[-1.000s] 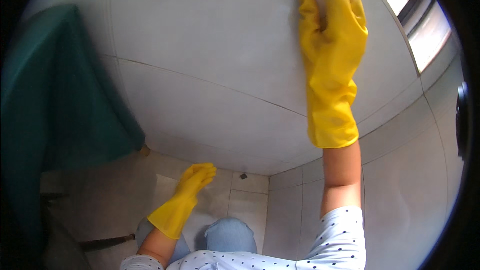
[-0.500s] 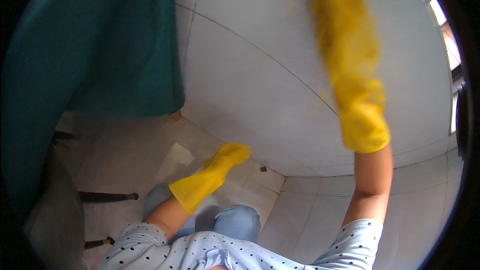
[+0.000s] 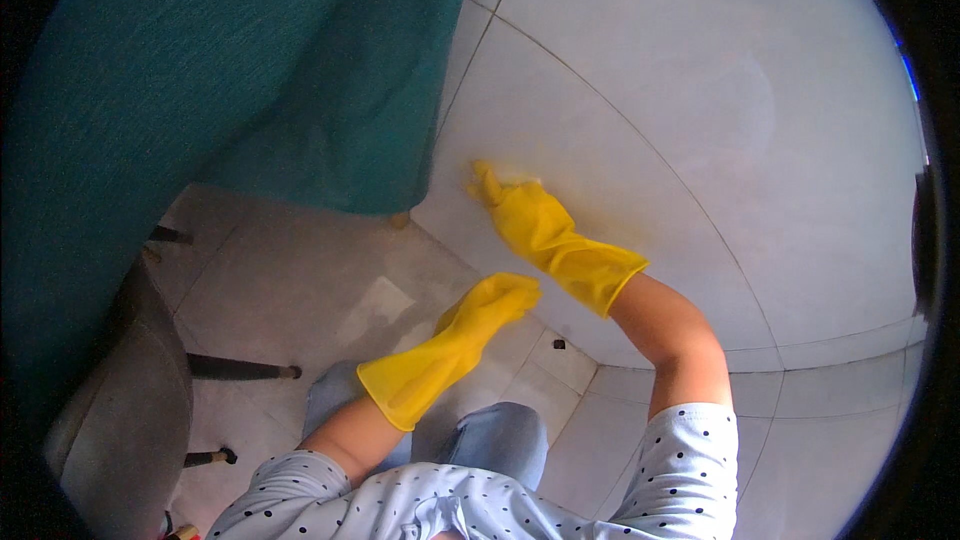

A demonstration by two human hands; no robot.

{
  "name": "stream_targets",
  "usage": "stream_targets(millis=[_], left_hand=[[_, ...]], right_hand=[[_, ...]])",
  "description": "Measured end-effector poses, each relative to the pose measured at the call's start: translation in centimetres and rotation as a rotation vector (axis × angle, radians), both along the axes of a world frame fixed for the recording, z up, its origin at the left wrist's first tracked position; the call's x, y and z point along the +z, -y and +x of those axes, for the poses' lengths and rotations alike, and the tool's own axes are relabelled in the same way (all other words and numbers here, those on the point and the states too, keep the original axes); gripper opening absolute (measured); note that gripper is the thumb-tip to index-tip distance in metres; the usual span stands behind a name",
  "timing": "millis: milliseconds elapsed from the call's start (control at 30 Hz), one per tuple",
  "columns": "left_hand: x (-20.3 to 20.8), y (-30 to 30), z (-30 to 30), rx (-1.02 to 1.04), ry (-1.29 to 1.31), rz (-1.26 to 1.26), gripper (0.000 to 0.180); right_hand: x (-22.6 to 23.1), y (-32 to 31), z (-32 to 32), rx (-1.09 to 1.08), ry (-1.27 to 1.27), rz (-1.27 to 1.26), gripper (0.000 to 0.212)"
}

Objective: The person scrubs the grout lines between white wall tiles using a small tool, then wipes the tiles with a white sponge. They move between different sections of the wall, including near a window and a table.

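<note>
Pale tiled wall (image 3: 640, 60) filled most of the head view, meeting a tiled floor (image 3: 270, 270) at lower left. Directly ahead of the right hand (image 3: 512, 208), which wore a yellow glove (image 3: 595, 275), lay that wall; this hand was the nearer, with its fingers toward the tiles and its long axis running from lower right to upper left. A small whitish edge showed beside its fingers, but whether they gripped anything could not be told. Lower down, the gloved left hand (image 3: 492, 302) looked loosely curled near the knees (image 3: 500, 435), its hold equally unclear. Left of the right hand hung a green cloth (image 3: 300, 70), with a grey chair (image 3: 130, 390) below it. No container could be made out
</note>
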State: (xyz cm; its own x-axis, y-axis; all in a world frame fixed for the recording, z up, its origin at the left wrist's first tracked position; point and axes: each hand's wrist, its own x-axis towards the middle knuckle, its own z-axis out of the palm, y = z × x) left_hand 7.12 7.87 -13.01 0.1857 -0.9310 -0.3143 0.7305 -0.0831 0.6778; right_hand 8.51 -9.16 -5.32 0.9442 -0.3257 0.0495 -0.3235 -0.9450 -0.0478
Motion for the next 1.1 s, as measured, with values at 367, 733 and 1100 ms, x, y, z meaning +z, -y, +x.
stream_targets(millis=[367,733,1100], left_hand=[[-0.1,-0.9,0.9,0.062,-0.135,-0.035,0.032],[3.8,5.0,7.6,0.699,1.000,-0.268,0.039],[5.4,12.2,3.6,1.184,1.166,-0.122,0.055]], right_hand=[[8.4,0.4,2.5,-0.001,0.121,-0.136,0.037],[5.4,-1.2,-0.4,-0.320,0.545,0.947,0.035],[17.4,-1.8,-18.1,-0.278,0.623,-0.504,0.044]])
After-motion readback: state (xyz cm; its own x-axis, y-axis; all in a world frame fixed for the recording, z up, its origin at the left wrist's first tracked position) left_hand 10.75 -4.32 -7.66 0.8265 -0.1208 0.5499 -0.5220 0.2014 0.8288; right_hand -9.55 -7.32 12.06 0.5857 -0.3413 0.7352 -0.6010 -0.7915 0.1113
